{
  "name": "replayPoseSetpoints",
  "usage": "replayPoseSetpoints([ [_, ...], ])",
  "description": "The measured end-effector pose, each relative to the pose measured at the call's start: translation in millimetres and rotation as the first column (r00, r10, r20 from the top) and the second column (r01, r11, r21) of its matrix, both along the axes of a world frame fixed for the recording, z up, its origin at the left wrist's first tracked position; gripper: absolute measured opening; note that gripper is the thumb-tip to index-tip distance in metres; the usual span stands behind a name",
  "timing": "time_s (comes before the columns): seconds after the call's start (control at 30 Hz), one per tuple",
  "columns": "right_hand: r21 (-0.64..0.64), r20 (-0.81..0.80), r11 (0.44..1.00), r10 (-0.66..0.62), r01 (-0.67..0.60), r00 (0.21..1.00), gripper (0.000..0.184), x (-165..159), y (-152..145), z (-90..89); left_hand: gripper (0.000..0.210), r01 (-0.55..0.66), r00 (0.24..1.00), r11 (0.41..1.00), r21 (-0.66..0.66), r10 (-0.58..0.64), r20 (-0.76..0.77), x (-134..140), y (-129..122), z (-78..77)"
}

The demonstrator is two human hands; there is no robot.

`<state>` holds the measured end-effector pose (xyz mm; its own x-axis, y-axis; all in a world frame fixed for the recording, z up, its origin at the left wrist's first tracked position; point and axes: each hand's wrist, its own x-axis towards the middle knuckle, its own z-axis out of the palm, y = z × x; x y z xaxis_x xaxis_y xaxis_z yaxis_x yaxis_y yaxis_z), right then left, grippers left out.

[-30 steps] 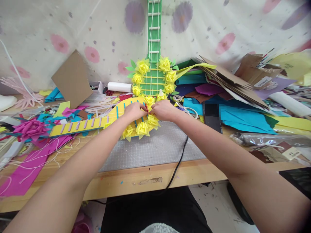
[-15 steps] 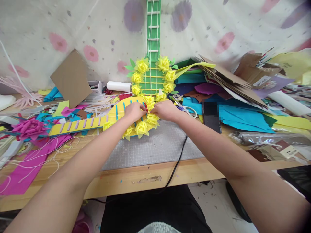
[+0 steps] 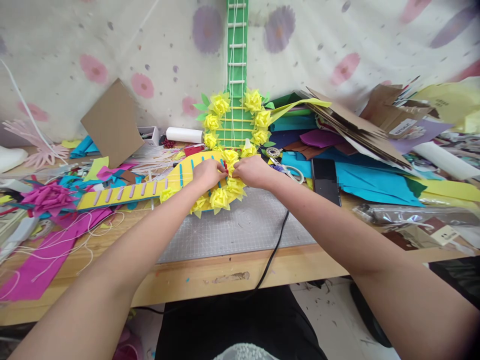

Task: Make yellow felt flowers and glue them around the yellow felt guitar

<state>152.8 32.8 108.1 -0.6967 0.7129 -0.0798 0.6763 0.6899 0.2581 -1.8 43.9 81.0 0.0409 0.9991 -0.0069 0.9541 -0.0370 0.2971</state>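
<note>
A yellow paper guitar (image 3: 172, 181) lies across the grey cutting mat (image 3: 247, 220), its neck pointing left. Blue strips cross its body, and yellow paper flowers (image 3: 219, 198) line the edge. My left hand (image 3: 207, 172) rests over the body with its fingers pinched at a small red piece (image 3: 225, 168). Close on the right, my right hand (image 3: 252, 171) is also closed, its fingertips among the flowers near that red piece. What the right fingers hold is hidden. Behind, a green paper guitar (image 3: 237, 95) stands upright against the curtain, ringed with yellow flowers and strung with white string.
Scissors (image 3: 294, 173) and a black phone (image 3: 325, 181) lie right of my hands. Blue paper (image 3: 375, 182) and stacked cardboard (image 3: 356, 122) fill the right side. A magenta paper flower (image 3: 48, 196), loose white string and a brown board (image 3: 112, 122) are on the left. A black cable (image 3: 275, 250) crosses the table edge.
My hands stay in nearly the same place over the yellow guitar. The view has shifted very slightly; nothing else visibly differs.
</note>
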Motion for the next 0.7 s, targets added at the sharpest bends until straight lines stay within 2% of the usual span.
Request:
replayPoseSetpoints([
  [0.2, 0.004, -0.163, 1.0, -0.021, 0.022, 0.986, 0.028, 3.8, -0.4, 0.1, 0.025, -0.024, 0.999, 0.999, 0.021, 0.024, 0.03, -0.6, -4.3, -0.2],
  [0.4, -0.027, -0.229, 0.999, -0.037, 0.032, 0.973, 0.027, 4.0, -4.7, 0.4, 0.022, 0.007, 1.0, 0.999, 0.043, -0.007, 0.009, 0.0, -7.8, 2.2],
  [0.57, -0.02, -0.221, 1.0, -0.01, 0.006, 0.975, 0.028, 3.2, -7.1, -0.9, 0.021, 0.096, 0.993, 0.994, 0.059, -0.092, -0.078, 2.2, -8.7, 3.8],
  [0.7, -0.022, -0.207, 1.0, -0.009, 0.005, 0.978, 0.029, 4.5, -7.0, -1.7, 0.024, 0.099, 0.989, 0.994, 0.038, -0.094, -0.11, 2.8, -13.5, 6.6],
])
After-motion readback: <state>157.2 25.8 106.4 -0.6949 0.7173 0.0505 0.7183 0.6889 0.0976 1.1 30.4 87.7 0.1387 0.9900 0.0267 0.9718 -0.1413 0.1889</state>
